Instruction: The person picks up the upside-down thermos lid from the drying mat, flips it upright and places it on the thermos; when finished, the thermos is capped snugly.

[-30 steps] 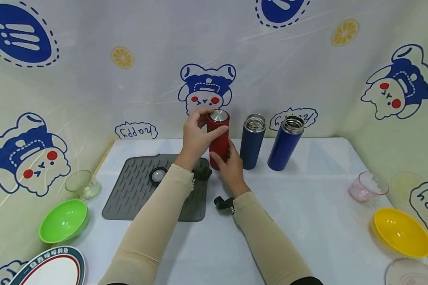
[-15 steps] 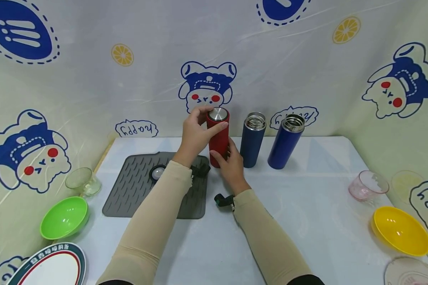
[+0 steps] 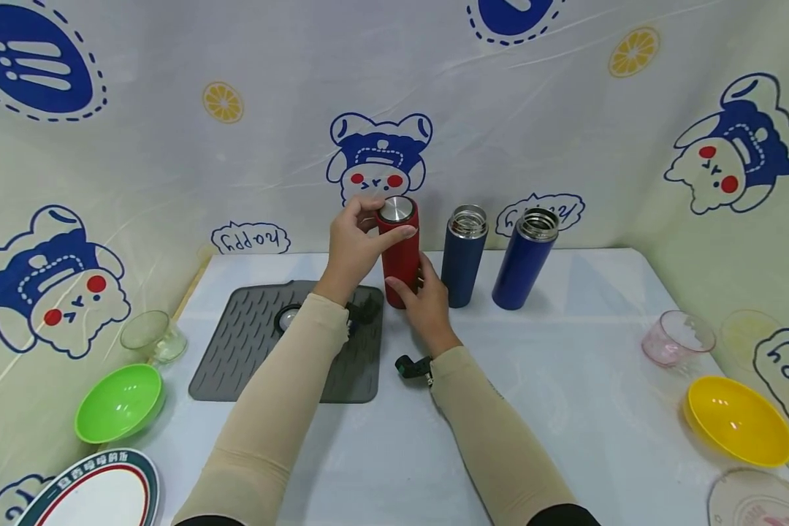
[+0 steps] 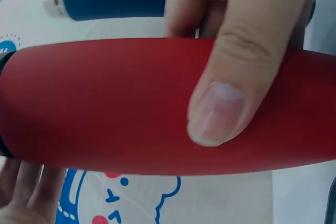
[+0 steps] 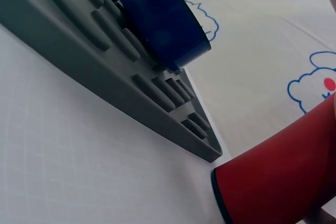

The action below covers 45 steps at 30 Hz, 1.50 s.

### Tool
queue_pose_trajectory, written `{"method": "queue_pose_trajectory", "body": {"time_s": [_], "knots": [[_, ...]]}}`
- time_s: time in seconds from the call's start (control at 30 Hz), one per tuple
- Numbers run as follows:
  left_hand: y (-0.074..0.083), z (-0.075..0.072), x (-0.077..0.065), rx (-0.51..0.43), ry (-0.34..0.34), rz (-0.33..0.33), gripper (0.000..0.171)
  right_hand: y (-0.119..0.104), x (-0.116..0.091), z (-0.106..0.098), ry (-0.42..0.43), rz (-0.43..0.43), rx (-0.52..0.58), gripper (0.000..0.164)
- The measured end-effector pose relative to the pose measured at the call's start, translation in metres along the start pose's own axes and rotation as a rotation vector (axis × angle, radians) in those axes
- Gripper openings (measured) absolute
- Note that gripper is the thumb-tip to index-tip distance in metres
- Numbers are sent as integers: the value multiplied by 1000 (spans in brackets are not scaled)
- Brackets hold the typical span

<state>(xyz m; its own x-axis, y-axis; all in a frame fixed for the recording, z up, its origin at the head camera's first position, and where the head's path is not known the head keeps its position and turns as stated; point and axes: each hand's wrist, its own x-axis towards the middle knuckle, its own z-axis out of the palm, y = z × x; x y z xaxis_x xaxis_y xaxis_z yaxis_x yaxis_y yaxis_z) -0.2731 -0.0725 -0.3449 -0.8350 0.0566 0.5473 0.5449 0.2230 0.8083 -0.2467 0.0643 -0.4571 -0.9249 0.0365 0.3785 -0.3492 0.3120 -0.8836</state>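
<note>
A red thermos flask (image 3: 402, 261) with a silver-topped lid (image 3: 397, 210) stands upright at the back of the table. My left hand (image 3: 353, 248) grips its upper end, thumb across the front and fingers round the lid side. Lower down, my right hand (image 3: 429, 307) holds the body. The left wrist view shows the right thumb (image 4: 226, 98) lying across the red wall. In the right wrist view the flask's black-edged base (image 5: 223, 203) is at the white tabletop, beside the grey mat's corner. To the right stand two lidless blue flasks, one darker (image 3: 464, 259) and one brighter (image 3: 524, 263).
The ridged grey mat (image 3: 237, 365) lies left of the flask, bearing a round lid (image 3: 288, 318) and a blue lid (image 5: 165, 24). Leftward are a glass (image 3: 164, 343), green bowl (image 3: 120, 405) and plate (image 3: 147, 478). At right are a pink glass (image 3: 664, 347) and yellow bowl (image 3: 736, 424).
The top of the red flask has shifted slightly left together with my left hand. My right hand keeps its place on the body. The view has moved a little.
</note>
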Motion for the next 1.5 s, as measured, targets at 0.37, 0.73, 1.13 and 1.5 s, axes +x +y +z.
{"method": "queue_pose_trajectory", "body": {"time_s": [0.37,0.73,1.13,1.5], "knots": [[3,-10,9,31,-144,-28,54,-3,1,0,1,-2,6,69],[5,-26,30,95,-393,-26,63,-2,1,0,5,-18,4,69],[4,-13,28,94,-251,-7,62,-3,1,1,-3,-2,26,69],[4,-7,26,195,-208,39,70,-1,0,0,1,4,1,68]]}}
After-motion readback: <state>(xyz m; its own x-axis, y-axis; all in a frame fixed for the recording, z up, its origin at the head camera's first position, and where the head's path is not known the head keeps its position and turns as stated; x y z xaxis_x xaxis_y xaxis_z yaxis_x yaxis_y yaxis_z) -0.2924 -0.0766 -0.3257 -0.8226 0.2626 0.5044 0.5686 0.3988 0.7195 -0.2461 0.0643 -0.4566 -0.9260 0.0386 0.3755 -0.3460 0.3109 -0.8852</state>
